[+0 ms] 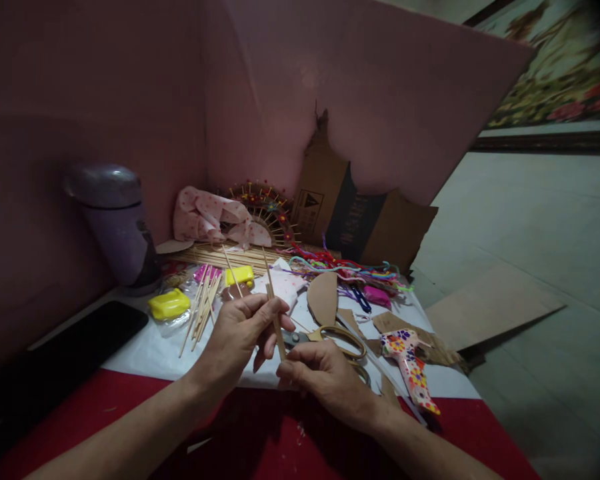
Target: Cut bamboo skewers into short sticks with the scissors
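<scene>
Between my two hands stands a thin wooden stick [267, 265], with a narrow brown strip [279, 335] along its lower part. My left hand [240, 333] pinches them from the left between thumb and fingers. The lower end is gripped by my right hand [325, 380], its fingers curled and its thumb pressed on it. Another thin stick [231, 270] rises behind my left hand; I cannot tell if it is held. Just behind my right hand lie scissors with gold handles [347, 340], partly hidden. A half-round cardboard piece [323, 300] is beyond them.
A flowered glue gun [409, 367] lies at the right. Loose sticks [205, 310], yellow clay packs [169, 304] and colourful pipe cleaners [340, 267] cover the paper. A tumbler [117, 227] and dark phone [95, 333] are left. Torn cardboard [325, 193] leans at the back.
</scene>
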Demonstrator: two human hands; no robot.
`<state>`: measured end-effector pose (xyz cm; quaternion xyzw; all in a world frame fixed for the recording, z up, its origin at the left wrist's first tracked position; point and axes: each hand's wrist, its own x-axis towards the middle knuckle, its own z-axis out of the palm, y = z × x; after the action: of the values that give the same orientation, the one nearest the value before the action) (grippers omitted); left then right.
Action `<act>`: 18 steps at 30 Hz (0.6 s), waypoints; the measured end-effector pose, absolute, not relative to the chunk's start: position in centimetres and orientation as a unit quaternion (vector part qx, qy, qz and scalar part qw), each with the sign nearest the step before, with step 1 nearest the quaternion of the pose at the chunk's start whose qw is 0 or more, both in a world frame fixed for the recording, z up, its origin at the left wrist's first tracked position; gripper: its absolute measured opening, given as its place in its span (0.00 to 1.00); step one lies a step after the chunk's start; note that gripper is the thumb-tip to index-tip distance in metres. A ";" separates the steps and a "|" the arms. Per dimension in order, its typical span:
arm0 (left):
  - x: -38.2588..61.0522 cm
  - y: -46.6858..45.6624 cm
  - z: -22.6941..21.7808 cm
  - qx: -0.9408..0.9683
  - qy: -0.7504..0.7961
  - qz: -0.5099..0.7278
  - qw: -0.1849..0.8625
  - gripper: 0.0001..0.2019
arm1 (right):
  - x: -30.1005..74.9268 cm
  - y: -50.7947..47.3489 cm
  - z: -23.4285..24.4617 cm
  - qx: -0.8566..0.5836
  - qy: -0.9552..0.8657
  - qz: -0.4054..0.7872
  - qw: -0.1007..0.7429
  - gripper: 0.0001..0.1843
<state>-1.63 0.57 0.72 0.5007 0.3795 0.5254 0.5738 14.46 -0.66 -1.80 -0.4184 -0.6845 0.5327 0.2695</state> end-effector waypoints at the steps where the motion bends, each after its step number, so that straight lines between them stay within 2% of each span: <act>1: -1.6 0.5 0.7 0.501 0.382 0.526 0.571 0.15 | 14.4 -0.6 -1.9 -0.414 -0.682 0.539 0.269 0.18; 5: -1.8 0.6 0.7 0.495 0.386 0.531 0.569 0.15 | 14.4 -0.8 -2.0 -0.402 -0.691 0.541 0.260 0.13; 7: -1.9 0.7 0.7 0.493 0.379 0.534 0.573 0.14 | 14.5 -0.9 -1.9 -0.404 -0.732 0.480 0.265 0.10; 12: -2.3 1.0 0.9 0.472 0.358 0.551 0.588 0.12 | 14.7 -1.0 -1.8 -0.323 -0.859 0.240 0.316 0.07; 18: -2.5 1.2 0.9 0.446 0.370 0.537 0.613 0.12 | 14.7 -0.9 -1.9 -0.272 -0.891 0.171 0.321 0.11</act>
<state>-2.54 1.25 0.91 0.4465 0.3701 0.5370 0.6126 14.74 -0.91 -1.93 -0.2721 -0.8909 0.1711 0.3210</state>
